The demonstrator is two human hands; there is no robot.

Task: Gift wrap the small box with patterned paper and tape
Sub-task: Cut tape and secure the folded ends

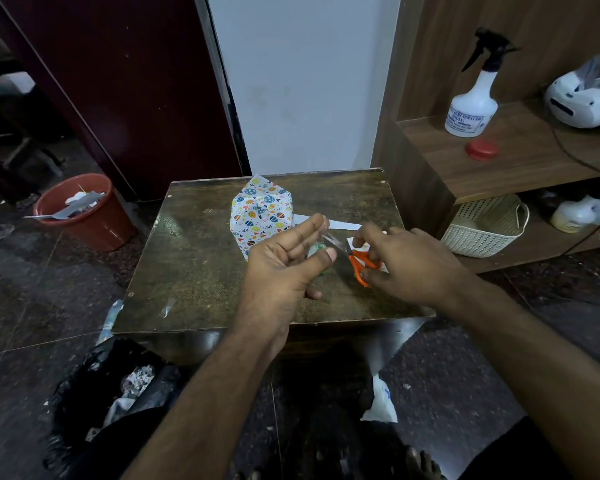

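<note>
Cutting tape for the half-wrapped box

Your left hand (pixel 284 261) pinches clear tape taut so your right hand (pixel 406 261), fingers gripping orange-handled scissors (pixel 361 263), can snip; the patterned-paper-covered box (pixel 261 216) waits alongside on the tabletop (pixel 194 265).

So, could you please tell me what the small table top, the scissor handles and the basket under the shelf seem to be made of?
The table top looks like dark wood or laminate, worn and scuffed, with a dull sheen. The scissors have bright orange handles, smooth and probably plastic, with grey metal blades. The basket looks like cream moulded plastic, judging by its regular perforated walls.
</note>
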